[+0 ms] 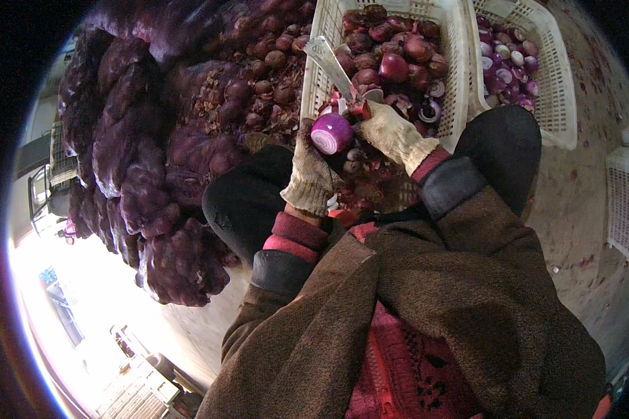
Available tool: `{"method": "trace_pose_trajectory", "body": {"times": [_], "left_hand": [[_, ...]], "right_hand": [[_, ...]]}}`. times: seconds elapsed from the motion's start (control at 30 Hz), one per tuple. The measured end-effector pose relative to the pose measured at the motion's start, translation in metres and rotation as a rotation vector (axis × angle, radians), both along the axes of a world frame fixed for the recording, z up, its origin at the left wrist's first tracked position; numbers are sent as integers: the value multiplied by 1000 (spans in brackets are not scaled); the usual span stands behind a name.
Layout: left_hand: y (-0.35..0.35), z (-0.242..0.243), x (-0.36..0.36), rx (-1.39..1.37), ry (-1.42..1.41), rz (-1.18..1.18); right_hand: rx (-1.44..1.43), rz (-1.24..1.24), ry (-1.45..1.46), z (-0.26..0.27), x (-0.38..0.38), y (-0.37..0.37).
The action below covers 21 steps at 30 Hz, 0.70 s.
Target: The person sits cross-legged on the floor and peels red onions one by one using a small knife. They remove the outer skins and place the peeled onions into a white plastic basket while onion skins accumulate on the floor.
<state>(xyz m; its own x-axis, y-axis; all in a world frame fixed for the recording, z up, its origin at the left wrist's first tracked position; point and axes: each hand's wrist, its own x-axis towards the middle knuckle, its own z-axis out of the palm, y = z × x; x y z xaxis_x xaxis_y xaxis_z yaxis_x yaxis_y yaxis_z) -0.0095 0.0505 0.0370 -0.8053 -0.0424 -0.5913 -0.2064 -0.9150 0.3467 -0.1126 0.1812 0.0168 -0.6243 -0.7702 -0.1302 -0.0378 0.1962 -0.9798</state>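
Observation:
My left hand [309, 170], in a knitted work glove, holds a peeled red onion [331, 134] whose cut end shows pale rings. Close beside it, my gloved right hand [390, 128] grips a knife by its red handle. The broad knife blade [331, 65] points up and to the left, away from the onion. Both hands are over the near end of a white plastic crate [458, 68] of unpeeled red onions [393, 68], with cut pieces and skins among them. Below my hands, between my knees, lie more skins and scraps [367, 180], partly in shadow.
A second white crate [558, 78] at the right holds peeled onions [508, 63]. Filled purple mesh sacks [131, 131] are piled at the left, beside loose onions [262, 86]. Another crate [625, 199] stands at the far right on the concrete floor [566, 220], which has scattered skin bits.

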Motion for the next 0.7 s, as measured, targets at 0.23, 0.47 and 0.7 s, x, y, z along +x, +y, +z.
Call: {"method": "trace_pose_trajectory", "body": {"times": [0.23, 0.47, 0.7], "left_hand": [[14, 4, -14, -125, -127, 16], [-16, -33, -6, -174, 41, -107], [46, 32, -104, -539, 156, -289]], "right_hand": [[156, -187, 131, -2, -4, 7], [504, -205, 485, -61, -4, 0], [-85, -394, -199, -87, 4, 20]]}}
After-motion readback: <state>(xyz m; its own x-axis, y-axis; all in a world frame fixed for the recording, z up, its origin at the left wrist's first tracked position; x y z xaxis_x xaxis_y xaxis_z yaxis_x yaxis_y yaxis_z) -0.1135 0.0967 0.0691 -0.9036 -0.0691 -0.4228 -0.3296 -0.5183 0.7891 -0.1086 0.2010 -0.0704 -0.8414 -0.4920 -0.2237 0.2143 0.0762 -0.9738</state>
